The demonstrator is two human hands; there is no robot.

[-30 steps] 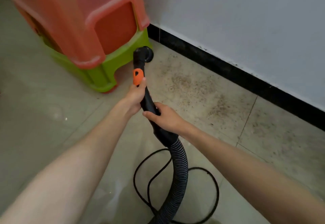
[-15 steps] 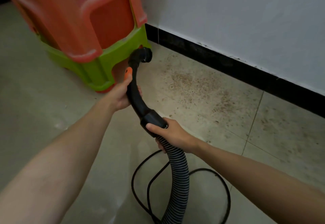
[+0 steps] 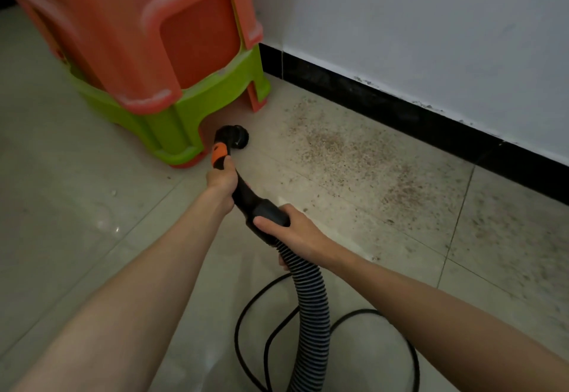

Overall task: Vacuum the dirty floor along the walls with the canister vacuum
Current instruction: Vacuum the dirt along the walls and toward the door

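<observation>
Pale beige floor tiles (image 3: 92, 237), glossy in the foreground and on the left, with thin dark grout lines running diagonally. Along the white wall (image 3: 431, 22), above a black baseboard (image 3: 400, 111), a wide band of brown gritty dirt (image 3: 354, 157) scattered across the tiles, thickest near the middle and thinning toward the right. In the upper left, stacked plastic stools: an orange stool (image 3: 138, 37) nested over a green stool (image 3: 172, 123), close to the wall. Just beside the green stool's near leg, the black round nozzle (image 3: 235, 136) of the vacuum handle (image 3: 246, 194), low over the floor at the left edge of the dirt patch. Left hand (image 3: 222, 179) gripping the curved handle right below its orange switch (image 3: 219, 153), fingers wrapped round it. Right hand (image 3: 292, 231) curled round the thick cuff where the handle meets the ribbed hose (image 3: 311, 314). Hose dropping toward the bottom edge. Thin black power cord (image 3: 385, 327) looped on the tiles around the hose.
</observation>
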